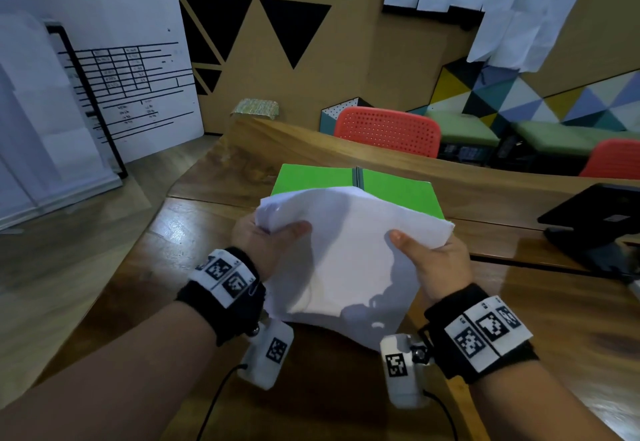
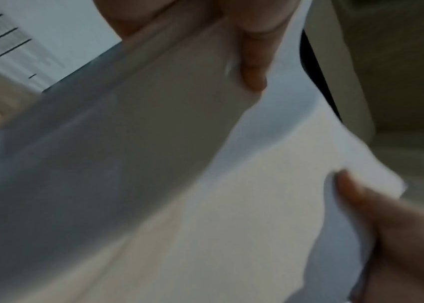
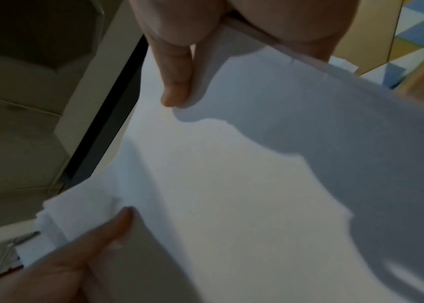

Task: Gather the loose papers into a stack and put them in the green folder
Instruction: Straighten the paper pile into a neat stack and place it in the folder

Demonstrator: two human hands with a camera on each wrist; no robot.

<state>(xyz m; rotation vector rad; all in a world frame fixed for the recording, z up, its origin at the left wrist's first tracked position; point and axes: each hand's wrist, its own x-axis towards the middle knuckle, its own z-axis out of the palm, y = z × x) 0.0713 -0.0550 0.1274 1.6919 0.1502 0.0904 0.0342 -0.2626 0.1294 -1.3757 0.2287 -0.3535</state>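
Observation:
A stack of white papers is held up above the wooden table, tilted with its far edge over the green folder. The folder lies open and flat on the table, spine toward the far side, its near half hidden by the papers. My left hand grips the stack's left edge, thumb on top. My right hand grips the right edge, thumb on top as well. In the left wrist view the papers fill the frame under my left hand. In the right wrist view my right hand pinches the papers.
The wooden table stretches right, with a black laptop at its right edge. Red chairs stand behind the table. A white board leans at the left by the floor.

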